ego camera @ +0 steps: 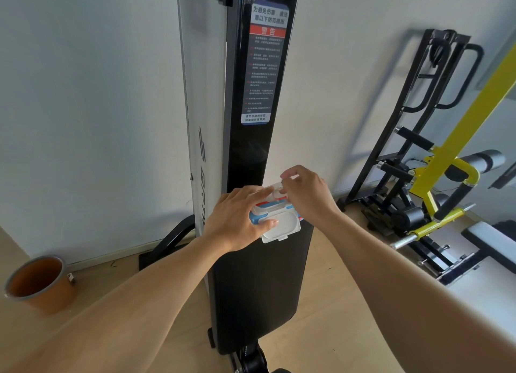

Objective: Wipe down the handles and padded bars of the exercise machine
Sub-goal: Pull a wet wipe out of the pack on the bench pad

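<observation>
A blue and white pack of wet wipes (279, 219) sits at the top of the black padded bench (259, 291), its white flip lid hanging open toward me. My left hand (237, 219) grips the pack from the left, thumb on the lid's edge. My right hand (304, 193) is above the pack's opening and pinches a wipe or the seal there; which one is unclear. Behind the pack rises the machine's black column (257, 149) with a warning label (264, 62).
An orange bucket (36, 283) stands on the wooden floor at the left by the white wall. To the right is a yellow and black exercise frame (446, 160) with padded rollers, black handle bars and a steel bar.
</observation>
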`<control>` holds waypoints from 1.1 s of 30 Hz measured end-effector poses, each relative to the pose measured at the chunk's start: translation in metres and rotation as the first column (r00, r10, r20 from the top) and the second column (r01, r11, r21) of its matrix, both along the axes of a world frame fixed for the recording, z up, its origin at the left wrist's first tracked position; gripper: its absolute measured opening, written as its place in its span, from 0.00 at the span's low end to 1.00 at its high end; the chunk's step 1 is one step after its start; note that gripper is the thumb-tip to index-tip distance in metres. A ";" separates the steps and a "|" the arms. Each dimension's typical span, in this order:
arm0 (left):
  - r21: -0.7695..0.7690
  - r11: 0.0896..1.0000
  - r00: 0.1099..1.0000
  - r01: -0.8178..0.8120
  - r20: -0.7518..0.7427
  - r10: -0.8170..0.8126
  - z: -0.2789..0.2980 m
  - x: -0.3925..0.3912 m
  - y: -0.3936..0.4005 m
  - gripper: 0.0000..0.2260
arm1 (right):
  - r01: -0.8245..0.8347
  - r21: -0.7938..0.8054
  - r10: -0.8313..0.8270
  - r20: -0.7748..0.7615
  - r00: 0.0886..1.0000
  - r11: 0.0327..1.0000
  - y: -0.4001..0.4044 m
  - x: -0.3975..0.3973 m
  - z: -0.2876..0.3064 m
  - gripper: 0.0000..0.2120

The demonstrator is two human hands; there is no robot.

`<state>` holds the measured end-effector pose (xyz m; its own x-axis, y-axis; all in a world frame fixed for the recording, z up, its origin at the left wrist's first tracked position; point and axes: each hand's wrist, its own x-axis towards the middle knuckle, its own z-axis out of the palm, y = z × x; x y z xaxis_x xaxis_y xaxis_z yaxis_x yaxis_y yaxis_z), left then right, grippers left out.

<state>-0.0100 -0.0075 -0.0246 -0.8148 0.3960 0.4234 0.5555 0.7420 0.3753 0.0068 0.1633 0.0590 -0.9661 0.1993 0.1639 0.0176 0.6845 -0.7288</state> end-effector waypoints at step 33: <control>0.040 0.999 1.000 -0.005 0.027 0.004 -0.001 0.000 -0.001 0.27 | -0.055 0.598 0.024 0.060 0.998 0.799 0.020 0.000 0.013 0.13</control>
<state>-0.0103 -0.0089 -0.0257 -0.8282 0.3752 0.4164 0.5412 0.7286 0.4198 0.0064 0.1833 0.0720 -0.9806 0.0375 0.1923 0.0040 0.9851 -0.1717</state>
